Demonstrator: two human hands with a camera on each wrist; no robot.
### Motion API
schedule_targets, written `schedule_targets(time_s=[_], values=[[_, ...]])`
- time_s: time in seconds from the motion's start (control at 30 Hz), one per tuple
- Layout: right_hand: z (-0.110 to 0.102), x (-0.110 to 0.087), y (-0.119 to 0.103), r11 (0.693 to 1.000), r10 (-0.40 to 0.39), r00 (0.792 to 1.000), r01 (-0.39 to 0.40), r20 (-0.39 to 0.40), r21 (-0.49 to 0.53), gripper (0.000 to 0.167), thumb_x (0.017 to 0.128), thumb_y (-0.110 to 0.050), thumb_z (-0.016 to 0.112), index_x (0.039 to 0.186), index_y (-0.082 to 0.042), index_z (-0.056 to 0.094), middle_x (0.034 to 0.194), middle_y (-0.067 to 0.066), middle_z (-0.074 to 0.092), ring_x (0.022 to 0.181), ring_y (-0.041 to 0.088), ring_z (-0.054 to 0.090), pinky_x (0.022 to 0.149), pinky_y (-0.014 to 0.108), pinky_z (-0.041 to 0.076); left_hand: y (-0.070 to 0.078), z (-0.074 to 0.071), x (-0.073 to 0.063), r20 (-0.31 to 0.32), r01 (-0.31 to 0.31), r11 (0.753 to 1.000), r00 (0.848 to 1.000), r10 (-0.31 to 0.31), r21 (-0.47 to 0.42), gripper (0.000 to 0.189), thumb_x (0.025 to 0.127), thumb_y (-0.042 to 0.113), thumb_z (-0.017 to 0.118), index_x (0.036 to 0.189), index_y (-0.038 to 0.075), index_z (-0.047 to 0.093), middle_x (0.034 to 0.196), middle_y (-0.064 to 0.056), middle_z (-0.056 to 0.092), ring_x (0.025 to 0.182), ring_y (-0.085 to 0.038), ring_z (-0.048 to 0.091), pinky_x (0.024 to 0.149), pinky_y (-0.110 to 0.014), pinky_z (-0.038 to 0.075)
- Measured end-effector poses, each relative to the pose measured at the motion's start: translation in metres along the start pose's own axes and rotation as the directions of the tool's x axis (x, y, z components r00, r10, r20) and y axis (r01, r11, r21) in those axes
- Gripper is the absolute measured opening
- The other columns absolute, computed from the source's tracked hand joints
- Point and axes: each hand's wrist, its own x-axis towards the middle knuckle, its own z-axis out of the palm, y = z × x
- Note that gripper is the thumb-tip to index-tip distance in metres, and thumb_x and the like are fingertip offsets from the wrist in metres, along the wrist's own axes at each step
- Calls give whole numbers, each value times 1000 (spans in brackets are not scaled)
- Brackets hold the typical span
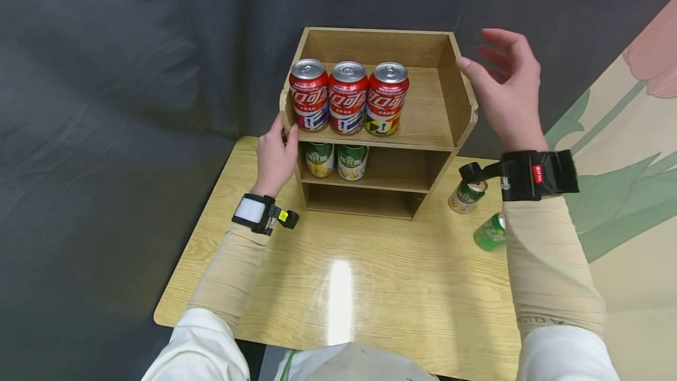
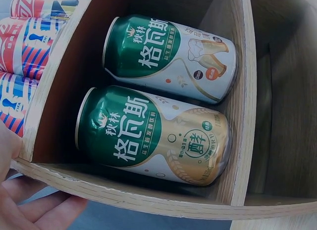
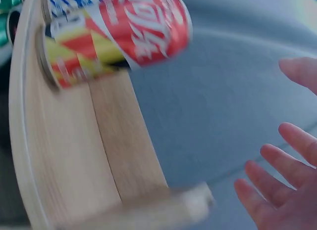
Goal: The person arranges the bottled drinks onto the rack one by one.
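Observation:
A small wooden shelf unit (image 1: 428,110) stands at the back of the table. My left hand (image 1: 276,157) grips the edge of its left side panel; in the left wrist view the fingers (image 2: 59,210) lie outside the panel. My right hand (image 1: 510,87) is raised beside the right panel with nothing in it, thumb near that panel's edge. The right wrist view shows its fingers (image 3: 277,178) spread. Three red cola cans (image 1: 347,99) stand in a row on the top level, toward the left. Below them, two green-topped drink cans (image 2: 153,136) stand on the middle level.
On the table (image 1: 402,287), right of the shelf unit, stand a green-and-white can (image 1: 465,197) and a bright green can (image 1: 489,233), the latter partly hidden by the right forearm. A dark curtain (image 1: 132,75) hangs behind; a flower-patterned surface (image 1: 634,151) is at right.

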Motion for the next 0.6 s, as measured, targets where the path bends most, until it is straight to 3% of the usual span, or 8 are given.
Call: schedule_targets(time_s=[0.17, 0.37, 0.6], values=[[-30, -6, 10, 999, 32, 997, -33, -64, -12, 47, 94, -19, 72, 139, -18, 58, 143, 1, 53, 133, 17, 48, 112, 29, 31, -1, 0, 1, 0, 2, 1000, 1000, -2, 14, 31, 106, 21, 55, 130, 2, 60, 118, -21, 69, 103, -36, 68, 82, -51, 52], [-55, -11, 39, 987, 152, 982, -157, -115, -31, 48, 96, -22, 71, 141, -19, 57, 143, -1, 53, 133, 17, 46, 111, 27, 32, -4, 0, 1, -10, -16, 999, 1000, 16, 29, 29, 106, 20, 55, 128, 1, 61, 114, -22, 69, 100, -39, 67, 81, -53, 49], [-71, -19, 98, 916, 358, 929, -369, -94, -159, 61, 96, -44, 68, 149, -22, 48, 153, 1, 44, 143, 19, 37, 115, 33, 29, -3, 1, 1, -10, -18, 1000, 1000, 19, 25, 30, 106, 20, 55, 128, 1, 60, 114, -22, 69, 101, -39, 67, 81, -54, 49]])
